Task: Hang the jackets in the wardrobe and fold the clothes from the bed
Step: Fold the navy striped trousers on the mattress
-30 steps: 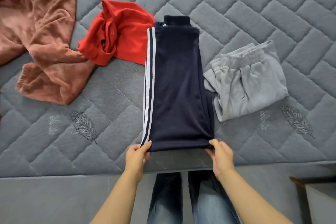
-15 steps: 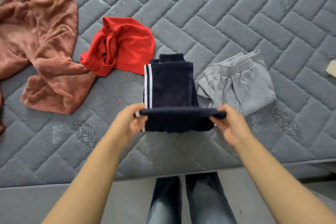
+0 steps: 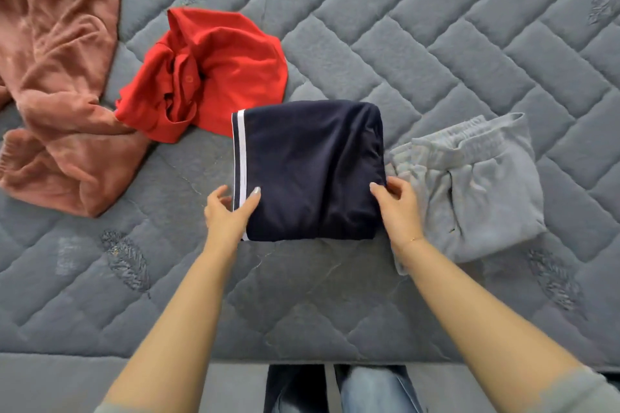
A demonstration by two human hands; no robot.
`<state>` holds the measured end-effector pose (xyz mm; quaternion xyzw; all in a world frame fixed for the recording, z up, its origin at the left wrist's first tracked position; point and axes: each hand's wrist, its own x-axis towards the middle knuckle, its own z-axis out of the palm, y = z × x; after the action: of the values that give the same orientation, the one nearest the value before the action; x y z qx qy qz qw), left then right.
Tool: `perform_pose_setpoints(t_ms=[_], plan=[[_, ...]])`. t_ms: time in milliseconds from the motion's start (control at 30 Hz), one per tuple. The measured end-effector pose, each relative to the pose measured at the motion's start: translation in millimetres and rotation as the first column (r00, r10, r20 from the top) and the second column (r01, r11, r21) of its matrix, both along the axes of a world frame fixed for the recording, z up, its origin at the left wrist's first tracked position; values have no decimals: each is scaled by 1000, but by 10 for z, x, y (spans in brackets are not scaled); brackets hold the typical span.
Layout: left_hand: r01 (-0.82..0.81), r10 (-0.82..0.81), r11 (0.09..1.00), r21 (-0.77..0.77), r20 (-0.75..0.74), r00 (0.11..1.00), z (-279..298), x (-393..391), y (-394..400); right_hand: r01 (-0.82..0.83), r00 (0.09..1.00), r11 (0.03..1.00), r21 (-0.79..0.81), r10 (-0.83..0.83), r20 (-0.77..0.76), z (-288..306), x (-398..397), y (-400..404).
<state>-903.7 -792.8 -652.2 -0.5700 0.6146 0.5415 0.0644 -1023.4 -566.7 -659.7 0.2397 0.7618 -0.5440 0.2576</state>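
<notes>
folded into a compact navy square, the track pants [image 3: 312,171] lying flat on the quilted grey bed [image 3: 436,54], white side stripes running down the left edge. left hand [image 3: 228,214] gripping the near left corner of the pants, thumb on top over the stripes, fingers curled at the side edge. right hand [image 3: 397,208] pinching the right edge near the lower corner, thumb on the navy cloth, fingers tucked round the side. hands well apart, one at each side of the fold, both clamped on the same garment.

just beside the pants on the right, touching or nearly so, a folded grey sweatpants bundle [image 3: 476,184] with its elastic waistband toward the far side; right wrist passing over its near left corner. at the upper left of the pants, a crumpled red shirt [image 3: 208,74], unfolded, collar and buttons showing. further left, a rumpled dusty-pink fleece garment [image 3: 57,77], spread loosely, touching the red shirt. below the bed edge, legs in blue jeans [image 3: 369,389]. thin bracelet on the right wrist.
</notes>
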Motion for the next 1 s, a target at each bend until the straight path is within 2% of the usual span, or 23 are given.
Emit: perform_pose_setpoints(t_ms=[67, 133, 167, 233, 300, 367, 433, 533, 633, 767, 867, 933, 1000], plan=[[-80, 86, 985, 152, -36, 996, -62, 171, 161, -44, 993, 995, 88, 53, -107, -38, 202, 29], [-156, 167, 974, 163, -56, 984, -87, 267, 295, 40, 972, 981, 190, 6, -234, -26, 376, 29], [-208, 219, 968, 139, -72, 973, -107, 301, 339, 102, 969, 976, 191, -55, -241, -25, 468, 38], [-314, 327, 942, 122, -108, 939, -132, 370, 394, 166, 980, 979, 118, -151, -131, -18, 639, 64], [-372, 398, 912, 171, -153, 905, -130, 420, 446, 147, 989, 987, 63, -145, -36, -14, 765, 74], [-384, 427, 896, 224, -195, 883, -131, 442, 483, 173, 985, 985, 29, -173, -9, -33, 832, 38], [-385, 445, 885, 262, -230, 866, -140, 440, 492, 224, 974, 974, 25, -224, -25, -26, 823, -47], [-381, 467, 868, 319, -265, 844, -127, 430, 473, 155, 977, 985, 80, -141, -159, -8, 744, -135], [-347, 469, 860, 374, -312, 826, -92, 477, 378, 111, 972, 989, 94, -88, -218, 6, 706, 32], [-272, 408, 877, 395, -316, 856, -104, 637, 215, 89, 991, 987, 134, -75, -109, -36, 881, 577], [-190, 286, 923, 335, -265, 921, -170, 720, 122, -114, 992, 992, 62, 109, 68, -58, 902, 799], [-126, 191, 952, 280, -220, 957, -207, 690, 10, -275, 960, 957, 90, 269, 71, -52, 805, 830], [-100, 157, 953, 287, -185, 970, -211, 594, -110, -323, 946, 940, 111, 322, 30, -16, 695, 790]])
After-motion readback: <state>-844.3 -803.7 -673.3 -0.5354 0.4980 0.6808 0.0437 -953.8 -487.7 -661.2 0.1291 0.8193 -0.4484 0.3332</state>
